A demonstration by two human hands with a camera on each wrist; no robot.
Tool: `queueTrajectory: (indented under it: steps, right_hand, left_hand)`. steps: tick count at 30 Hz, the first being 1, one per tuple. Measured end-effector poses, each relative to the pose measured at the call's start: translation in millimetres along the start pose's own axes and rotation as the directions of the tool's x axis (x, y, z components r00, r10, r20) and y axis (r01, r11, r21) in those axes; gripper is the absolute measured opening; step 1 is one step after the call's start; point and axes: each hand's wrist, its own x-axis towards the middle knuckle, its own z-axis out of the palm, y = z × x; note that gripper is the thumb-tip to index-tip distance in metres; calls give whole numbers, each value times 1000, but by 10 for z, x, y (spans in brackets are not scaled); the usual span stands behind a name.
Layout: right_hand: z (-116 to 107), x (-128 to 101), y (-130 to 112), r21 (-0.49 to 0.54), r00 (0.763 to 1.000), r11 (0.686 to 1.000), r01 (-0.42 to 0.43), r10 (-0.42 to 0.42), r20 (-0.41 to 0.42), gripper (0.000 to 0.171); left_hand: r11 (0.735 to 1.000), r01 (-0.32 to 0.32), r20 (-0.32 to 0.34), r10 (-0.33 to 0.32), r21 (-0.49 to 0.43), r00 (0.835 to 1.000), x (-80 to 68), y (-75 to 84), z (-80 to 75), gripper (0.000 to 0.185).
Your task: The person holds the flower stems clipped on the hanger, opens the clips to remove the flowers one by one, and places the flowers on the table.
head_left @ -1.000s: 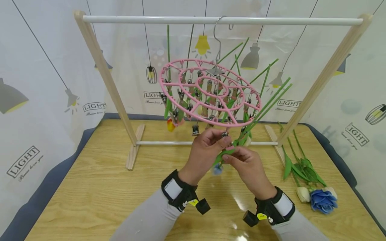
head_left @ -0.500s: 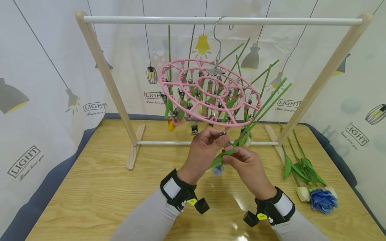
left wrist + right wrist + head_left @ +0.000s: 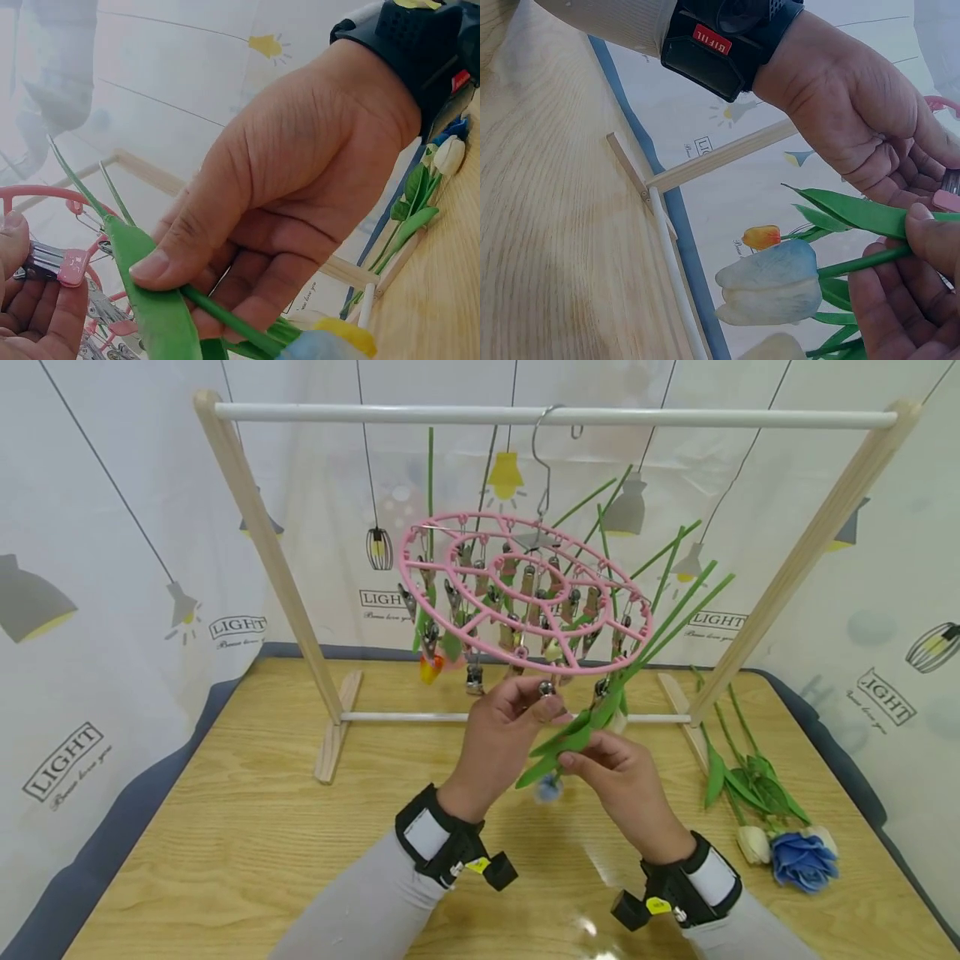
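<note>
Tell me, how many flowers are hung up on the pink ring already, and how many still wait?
Several green stems already hang from clips on the pink ring, too crowded to count. Right now the left hand pinches a clip and the right hand holds a blue-tipped flower by its stem, right under the ring. A few more flowers, blue and white ones, lie on the table waiting.
</note>
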Motion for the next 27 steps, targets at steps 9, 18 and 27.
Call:
queueTrajectory:
  steps: [9,18,27]
  right_hand:
    - [-76,-66,5,-69,1000,997,17,-17,-1,23]
    - [-253,-146,-21,-202,998,978,44,-51,-27,25]
    - [-626,-206,-226,-355,991,932,72,-107,-82,29]
  left_hand:
    - [997,-28,-62,32,66,998,12,-31,-1,37]
    - [998,-16,-63,20,66,998,16,-27,-5,37]
    - [999,-8,-75,11,51,997,16,-15,-8,36]
